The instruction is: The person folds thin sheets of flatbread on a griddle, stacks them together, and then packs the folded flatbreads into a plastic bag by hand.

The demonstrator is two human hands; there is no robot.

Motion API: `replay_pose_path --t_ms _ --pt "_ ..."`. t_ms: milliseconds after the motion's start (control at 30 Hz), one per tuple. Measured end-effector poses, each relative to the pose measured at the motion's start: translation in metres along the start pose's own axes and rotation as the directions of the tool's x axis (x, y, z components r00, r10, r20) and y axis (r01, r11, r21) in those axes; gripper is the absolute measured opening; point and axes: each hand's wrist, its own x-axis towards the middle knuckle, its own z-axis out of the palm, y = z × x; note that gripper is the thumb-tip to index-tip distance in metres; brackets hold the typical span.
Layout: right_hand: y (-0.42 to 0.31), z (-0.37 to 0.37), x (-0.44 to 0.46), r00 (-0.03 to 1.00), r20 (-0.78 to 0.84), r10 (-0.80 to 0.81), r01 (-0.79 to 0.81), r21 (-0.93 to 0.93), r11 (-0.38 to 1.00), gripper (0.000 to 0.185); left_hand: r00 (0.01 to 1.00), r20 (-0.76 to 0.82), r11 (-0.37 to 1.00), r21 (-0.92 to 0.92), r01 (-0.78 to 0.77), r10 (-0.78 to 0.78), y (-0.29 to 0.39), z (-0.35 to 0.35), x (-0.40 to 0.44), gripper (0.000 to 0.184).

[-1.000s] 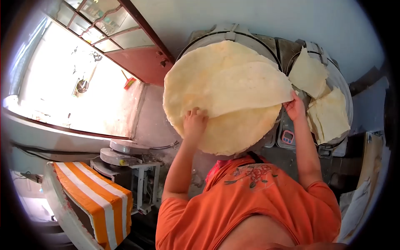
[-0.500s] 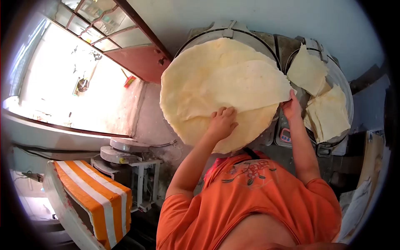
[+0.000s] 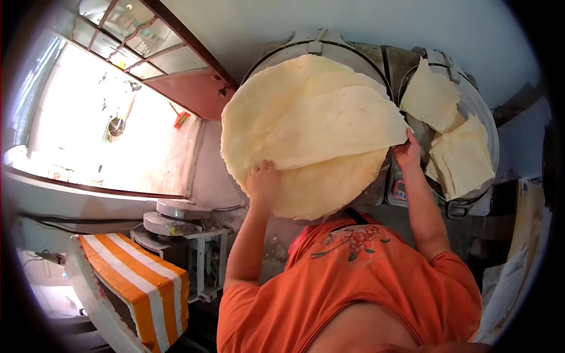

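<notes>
A large round, pale yellow flat sheet [image 3: 282,112] lies over a round metal-rimmed surface, with a lighter layer folded across its middle. My left hand [image 3: 263,179] rests on the sheet's lower left part, fingers near the end of the fold line; what it may pinch is too small to tell. At the right edge, my right hand [image 3: 408,152] grips the pointed corner of the folded layer between thumb and fingers. Folded pieces [image 3: 462,156] of similar sheet lie on a second round surface to the right.
A small timer [image 3: 399,189] sits below my right hand. An orange-and-white striped box [image 3: 138,282] stands at lower left, below a metal machine [image 3: 176,217]. A red door [image 3: 194,93] opens at upper left. A wall runs behind the round surfaces.
My left hand slid right along the fold, then came back to the lower left part of the sheet. The right hand keeps its hold on the corner; the view has shifted slightly.
</notes>
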Motion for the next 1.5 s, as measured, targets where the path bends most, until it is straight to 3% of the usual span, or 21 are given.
replay_pose_path --t_ms 67,200,267,400,467,500,600,633,667,700,767,800,867,900,933,1033,1100,1167,1200,1333,1500 --pt "0.001 0.003 -0.008 0.983 0.165 0.079 -0.079 -0.005 0.997 0.036 0.995 0.061 0.997 0.001 0.077 -0.077 -0.008 0.002 0.001 0.039" --pt "-0.006 -0.001 -0.001 0.964 0.159 0.213 -0.2 -0.096 0.975 0.036 0.998 0.06 0.998 0.059 -0.011 0.007 -0.025 0.006 0.002 0.025" --pt "-0.007 0.007 -0.004 0.995 0.083 0.059 -0.048 -0.124 0.991 0.037 0.997 0.067 0.995 0.095 -0.035 0.029 -0.014 -0.007 0.002 0.023" --pt "-0.001 0.028 -0.014 0.989 -0.052 -0.138 0.131 -0.133 0.983 0.039 0.928 -0.333 0.93 -0.258 -0.26 0.167 0.061 -0.001 0.014 0.058" --pt "0.007 0.068 -0.041 0.885 -0.065 -0.461 0.422 -0.307 0.853 0.032 0.892 -0.318 0.884 -0.236 -0.403 0.321 0.114 0.006 0.019 0.073" --pt "0.012 0.084 -0.053 0.884 -0.06 -0.463 0.424 -0.311 0.85 0.032 0.883 -0.301 0.87 -0.233 -0.434 0.36 0.136 0.014 0.022 0.075" --pt "0.036 0.112 -0.067 0.857 0.305 -0.416 0.515 -0.54 0.666 0.018 0.87 -0.323 0.848 -0.264 -0.461 0.372 0.173 0.037 0.024 0.074" --pt "0.053 0.121 -0.073 0.756 0.461 -0.465 0.642 -0.66 0.389 0.016 0.867 -0.357 0.842 -0.289 -0.456 0.347 0.177 0.044 0.023 0.071" --pt "0.07 0.139 -0.086 0.568 0.69 -0.448 0.82 -0.517 0.244 0.013 0.867 -0.359 0.842 -0.291 -0.455 0.344 0.175 0.058 0.026 0.071" --pt "0.086 0.146 -0.088 0.535 0.782 -0.32 0.844 -0.487 0.223 0.011 0.823 -0.384 0.781 -0.309 -0.542 0.419 0.17 0.075 0.03 0.064" --pt "0.116 0.16 -0.103 0.307 0.947 -0.091 0.926 -0.32 -0.203 0.012 0.773 -0.408 0.718 -0.319 -0.619 0.485 0.164 0.088 0.031 0.057" --pt "0.129 0.157 -0.099 0.306 0.948 -0.09 0.928 -0.318 -0.196 0.012 0.787 -0.449 0.643 -0.463 -0.61 0.423 0.162 0.09 0.028 0.046" --pt "0.156 0.147 -0.082 0.462 0.883 -0.089 0.878 -0.44 0.187 0.01 0.8 -0.482 0.545 -0.588 -0.597 0.356 0.152 0.078 0.03 0.036" --pt "0.154 0.146 -0.079 0.629 0.777 -0.03 0.683 -0.533 0.499 0.01 0.835 -0.278 0.692 -0.468 -0.55 0.476 0.141 0.056 0.029 0.029" --pt "0.146 0.143 -0.073 0.686 0.72 -0.101 0.619 -0.505 0.602 0.013 0.847 -0.045 0.798 -0.311 -0.516 0.53 0.13 0.04 0.032 0.022" --pt "0.072 0.134 -0.072 0.889 0.426 -0.167 0.392 -0.52 0.759 0.022 0.81 -0.317 0.6 -0.55 -0.581 0.493 0.109 0.029 0.054 0.016" --pt "0.025 0.137 -0.079 0.97 0.224 -0.1 0.149 -0.215 0.965 0.035 0.855 -0.335 0.553 -0.656 -0.513 0.396 0.107 0.032 0.074 0.02" --pt "0.001 0.097 -0.051 0.921 0.369 -0.126 0.13 0.014 0.991 0.039 0.889 -0.339 0.485 -0.747 -0.454 0.309 0.117 0.029 0.091 0.024" --pt "-0.005 0.083 -0.044 0.917 0.353 -0.185 0.166 0.082 0.983 0.037 0.869 -0.416 0.64 -0.596 -0.484 0.269 0.126 0.024 0.098 0.031" --pt "-0.005 0.031 -0.021 0.953 0.274 -0.13 0.105 0.105 0.989 0.035 0.842 -0.443 0.846 -0.278 -0.455 0.308 0.154 0.017 0.127 0.05" --pt "-0.002 0.018 -0.015 0.972 0.232 0.034 -0.062 0.113 0.992 0.031 0.895 -0.369 0.89 -0.276 -0.362 0.249 0.172 0.038 0.151 0.05"
